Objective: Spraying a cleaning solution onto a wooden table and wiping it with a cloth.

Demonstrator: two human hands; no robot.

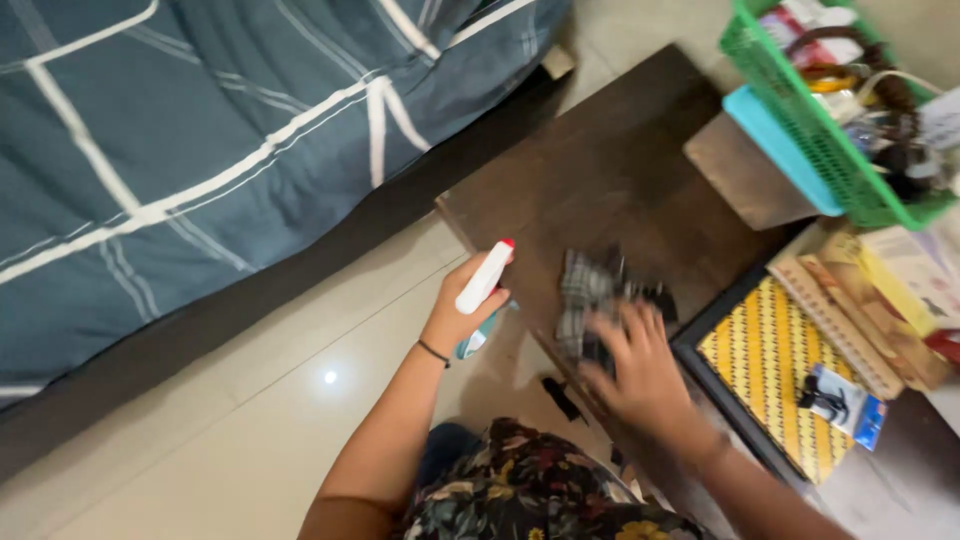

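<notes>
The left hand [462, 318] grips a white spray bottle [483, 283] beside the dark worktop [600, 170]; the right hand [640, 375] presses flat on a checked cloth [590, 295] there; a wide wipe could shove the nearby picture frame [765, 350], I'd say.

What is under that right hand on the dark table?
A checked grey cloth lies under the right hand, on the dark table. The tabletop beneath it is covered.
</notes>
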